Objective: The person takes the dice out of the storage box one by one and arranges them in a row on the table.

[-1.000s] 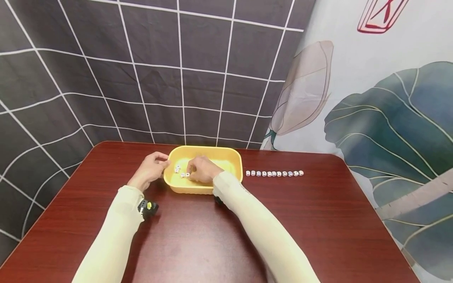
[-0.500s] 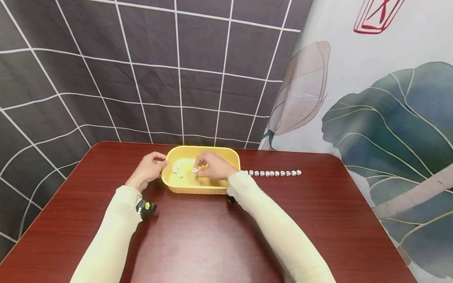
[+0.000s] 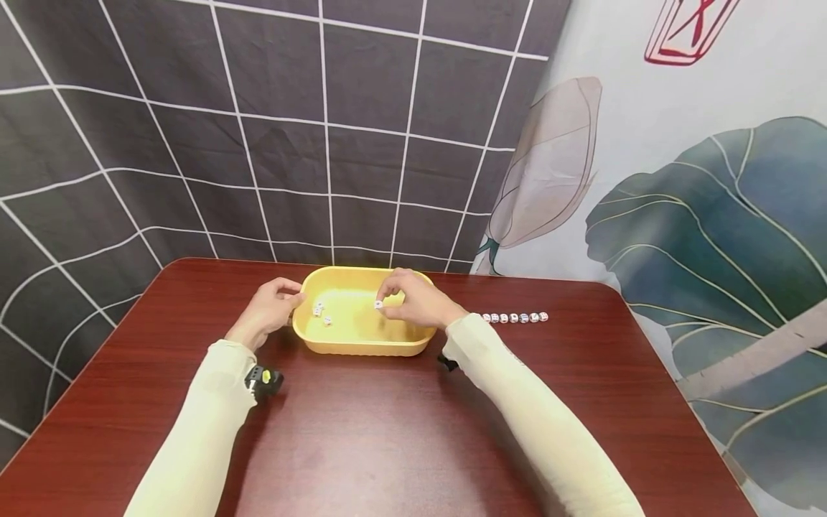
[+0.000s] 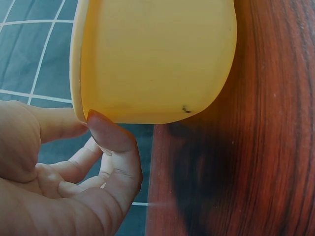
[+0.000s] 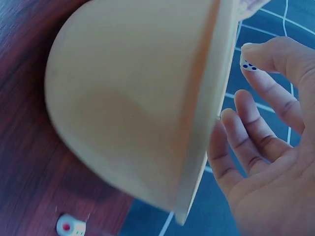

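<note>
My right hand (image 3: 420,300) is over the right part of a yellow plastic tub (image 3: 362,347), pinching a white die (image 3: 378,304) between thumb and index finger. Dark blue pips show on that die (image 5: 250,66) in the right wrist view, where the other fingers curve loosely beside the tub's rim. At the tub's left end my left hand (image 3: 265,312) grips the rim; the left wrist view has its thumb (image 4: 114,135) and index finger on either side of the rim. Several dice (image 3: 327,320) lie in the left part of the tub.
A straight row of white dice (image 3: 514,318) runs along the reddish-brown table (image 3: 362,431), right of the tub; the right forearm and wrist hide its left end. A dark grid-patterned cloth (image 3: 271,129) hangs behind the table, beside a white leaf-patterned one (image 3: 646,143).
My right hand has picked a die up from the tub floor and carried it right and up, above the tub's right part. My left hand stays at the rim.
</note>
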`<state>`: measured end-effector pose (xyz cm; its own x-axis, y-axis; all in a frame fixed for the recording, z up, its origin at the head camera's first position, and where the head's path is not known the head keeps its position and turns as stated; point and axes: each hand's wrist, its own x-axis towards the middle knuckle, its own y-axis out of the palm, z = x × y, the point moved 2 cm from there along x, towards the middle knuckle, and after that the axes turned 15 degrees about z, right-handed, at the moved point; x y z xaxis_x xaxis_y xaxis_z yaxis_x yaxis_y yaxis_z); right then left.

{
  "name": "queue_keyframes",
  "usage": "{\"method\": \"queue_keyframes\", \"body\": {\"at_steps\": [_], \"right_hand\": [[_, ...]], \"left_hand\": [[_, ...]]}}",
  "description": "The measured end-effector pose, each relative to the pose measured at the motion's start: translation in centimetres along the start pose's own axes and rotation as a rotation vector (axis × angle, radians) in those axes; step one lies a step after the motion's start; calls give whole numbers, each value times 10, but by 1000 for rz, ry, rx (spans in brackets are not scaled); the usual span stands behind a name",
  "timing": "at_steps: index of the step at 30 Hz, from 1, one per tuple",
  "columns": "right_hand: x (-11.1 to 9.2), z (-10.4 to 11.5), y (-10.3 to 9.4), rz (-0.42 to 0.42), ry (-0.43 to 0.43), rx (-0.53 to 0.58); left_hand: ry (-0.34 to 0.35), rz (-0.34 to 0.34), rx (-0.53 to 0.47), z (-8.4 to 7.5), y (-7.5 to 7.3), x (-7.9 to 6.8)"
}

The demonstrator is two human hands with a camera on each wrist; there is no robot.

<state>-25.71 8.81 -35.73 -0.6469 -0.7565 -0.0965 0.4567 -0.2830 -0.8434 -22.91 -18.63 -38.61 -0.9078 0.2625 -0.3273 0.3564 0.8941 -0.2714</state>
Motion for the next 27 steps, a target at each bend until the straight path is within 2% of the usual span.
{"method": "queue_keyframes", "body": {"at_steps": [14,27], "right_hand": [[-43,-25,-17,-46,21,31],[-89,-50,-33,-100,83,78]], "left_hand": [[3,-6,5,-2,1,-1],[-7,-6,4,-2,1,-1]]}}
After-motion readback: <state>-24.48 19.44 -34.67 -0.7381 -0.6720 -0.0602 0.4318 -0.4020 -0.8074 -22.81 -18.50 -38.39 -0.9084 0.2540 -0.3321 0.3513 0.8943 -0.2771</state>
